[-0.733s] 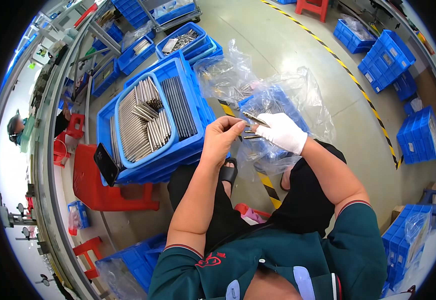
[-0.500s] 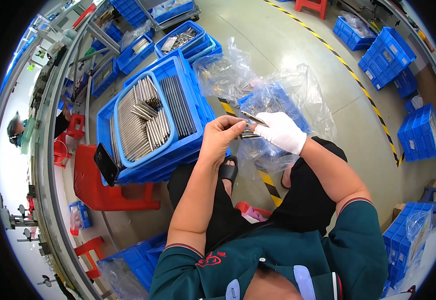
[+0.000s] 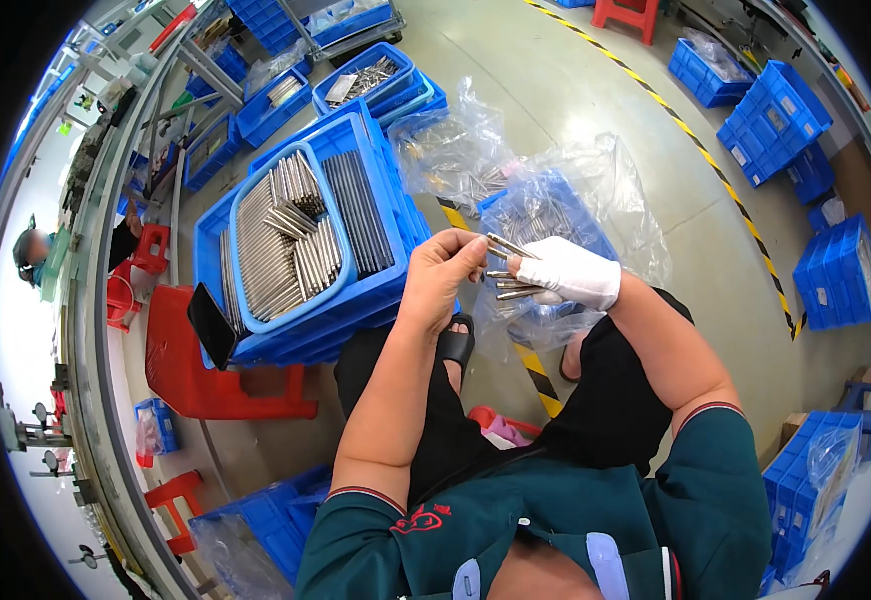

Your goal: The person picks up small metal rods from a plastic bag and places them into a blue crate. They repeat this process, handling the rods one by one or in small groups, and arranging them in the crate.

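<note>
My right hand (image 3: 574,272), in a white glove with fingertips showing, is closed around several slim metal rods (image 3: 518,291). One more metal rod (image 3: 507,246) sticks out from the top of that grip toward my other hand. My bare left hand (image 3: 446,263) pinches with thumb and forefinger at the end of that upper rod. Below my hands lies a blue crate (image 3: 596,222) lined with clear plastic, with loose rods (image 3: 536,217) in it. To the left, a light-blue tray (image 3: 348,262) full of shiny rods (image 3: 278,240) rests on stacked blue crates (image 3: 411,222).
Dark rods (image 3: 358,212) stand in a row beside the tray. A black phone-like device (image 3: 213,327) leans at the crate's near corner. A red stool (image 3: 181,355) is at the left. Clear plastic bags (image 3: 456,145) spread over the floor ahead. More blue crates (image 3: 838,270) stand at the right.
The gloved right hand has turned and shifted slightly right and down, so the bundle of rods in it shows more. The left hand stays nearly in place at the upper rod.
</note>
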`<state>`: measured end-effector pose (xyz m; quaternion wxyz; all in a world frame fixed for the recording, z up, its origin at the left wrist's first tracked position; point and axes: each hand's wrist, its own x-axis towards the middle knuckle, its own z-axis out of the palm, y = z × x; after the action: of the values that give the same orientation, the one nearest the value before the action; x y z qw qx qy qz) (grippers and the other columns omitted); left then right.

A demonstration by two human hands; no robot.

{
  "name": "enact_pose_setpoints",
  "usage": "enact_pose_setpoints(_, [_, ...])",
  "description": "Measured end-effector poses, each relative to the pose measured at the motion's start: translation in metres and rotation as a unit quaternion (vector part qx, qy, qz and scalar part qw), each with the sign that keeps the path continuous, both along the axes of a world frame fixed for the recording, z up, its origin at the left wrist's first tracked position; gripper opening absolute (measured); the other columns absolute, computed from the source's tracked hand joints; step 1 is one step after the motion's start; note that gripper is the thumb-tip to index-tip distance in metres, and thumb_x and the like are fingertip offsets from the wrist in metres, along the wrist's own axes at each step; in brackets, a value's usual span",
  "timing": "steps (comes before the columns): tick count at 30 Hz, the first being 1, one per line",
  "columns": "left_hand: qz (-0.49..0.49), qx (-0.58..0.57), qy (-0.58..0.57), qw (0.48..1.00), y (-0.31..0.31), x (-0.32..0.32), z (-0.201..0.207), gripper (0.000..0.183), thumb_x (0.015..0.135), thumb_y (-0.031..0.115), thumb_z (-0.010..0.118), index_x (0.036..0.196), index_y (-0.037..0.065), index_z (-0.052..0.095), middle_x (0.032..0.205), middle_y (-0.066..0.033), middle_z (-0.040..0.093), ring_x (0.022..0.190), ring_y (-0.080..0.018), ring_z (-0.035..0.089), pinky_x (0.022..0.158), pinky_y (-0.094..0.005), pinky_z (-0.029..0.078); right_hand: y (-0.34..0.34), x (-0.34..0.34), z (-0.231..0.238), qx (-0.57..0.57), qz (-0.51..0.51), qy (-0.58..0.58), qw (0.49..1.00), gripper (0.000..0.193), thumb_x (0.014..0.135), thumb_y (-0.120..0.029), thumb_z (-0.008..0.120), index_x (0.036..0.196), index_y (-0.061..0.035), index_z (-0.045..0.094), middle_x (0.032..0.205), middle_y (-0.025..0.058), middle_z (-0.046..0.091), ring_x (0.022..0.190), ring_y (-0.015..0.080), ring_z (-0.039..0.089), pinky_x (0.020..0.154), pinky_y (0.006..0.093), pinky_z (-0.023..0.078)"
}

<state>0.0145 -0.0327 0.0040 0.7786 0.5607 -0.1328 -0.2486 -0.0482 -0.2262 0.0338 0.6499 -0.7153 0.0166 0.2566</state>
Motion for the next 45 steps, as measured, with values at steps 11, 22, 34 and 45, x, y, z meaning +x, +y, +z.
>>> enact_pose_setpoints(11, [-0.051,0.089,-0.064,0.993,0.007,-0.001,0.004,0.018,0.081,0.014,0.071,0.09,-0.002,0.066,0.074,-0.0028,0.061,0.068,-0.0076,0.053,0.061,-0.0219,0.042,-0.001,0.0,0.0,0.014,0.033,0.015,0.999,0.044,0.088,-0.048,0.059,0.078,-0.0045,0.058,0.062,-0.0011,0.049,0.052,0.0057,0.04,0.046,0.0228,0.031])
enact_pose_setpoints(22, [0.006,0.058,-0.042,0.997,0.007,0.0,0.005,0.019,0.084,0.015,0.067,0.09,-0.004,0.065,0.071,-0.0031,0.06,0.063,-0.0081,0.051,0.058,-0.0214,0.041,-0.003,-0.001,-0.001,-0.035,0.049,-0.006,0.998,0.049,0.087,-0.05,0.058,0.072,-0.0034,0.058,0.06,0.0004,0.05,0.054,0.0086,0.043,0.05,0.0255,0.036])
enact_pose_setpoints(34, [-0.047,0.106,-0.062,0.991,0.013,0.001,0.012,0.018,0.081,0.014,0.071,0.09,-0.001,0.067,0.073,-0.0024,0.061,0.065,-0.0074,0.051,0.06,-0.0213,0.04,-0.001,0.0,-0.006,-0.088,0.098,-0.013,0.991,0.04,0.089,-0.042,0.059,0.072,-0.005,0.056,0.058,-0.003,0.045,0.053,0.0069,0.037,0.048,0.025,0.03])
enact_pose_setpoints(45, [-0.1,0.165,-0.069,0.979,0.022,0.007,0.02,0.019,0.078,0.014,0.073,0.086,-0.002,0.068,0.074,-0.0027,0.063,0.069,-0.0078,0.053,0.062,-0.0224,0.041,0.004,-0.006,-0.012,-0.08,0.096,-0.049,0.991,0.04,0.088,-0.042,0.059,0.073,-0.0055,0.058,0.06,-0.0018,0.047,0.056,0.0076,0.04,0.05,0.0259,0.033])
